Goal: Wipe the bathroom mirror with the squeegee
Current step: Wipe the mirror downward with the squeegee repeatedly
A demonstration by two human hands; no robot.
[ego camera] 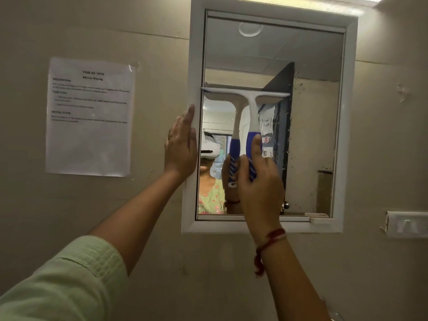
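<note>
Currently on my feed, item by item:

1. Squeegee: white T-shaped head, blue grip with white stripes. I see it upright against the mirror, blade level at about mid-height, covering the left part of the glass; the blade's left end meets the inner edge of the white frame.
2. Right hand: wrapped round the blue grip from below, one finger laid up along it. Red thread band on the wrist.
3. Left hand: flat, fingers straight and together, resting on the left side of the frame. It holds nothing. Ring on one finger; pale green sleeve on the forearm.
4. Mirror surface: spots and smears on the right part, beside the blade's right end.
5. Printed sheet: taped to the wall left of the frame, headed "Mirror Wiping".
6. Switch plate: white, on the wall at lower right of the frame.
</note>
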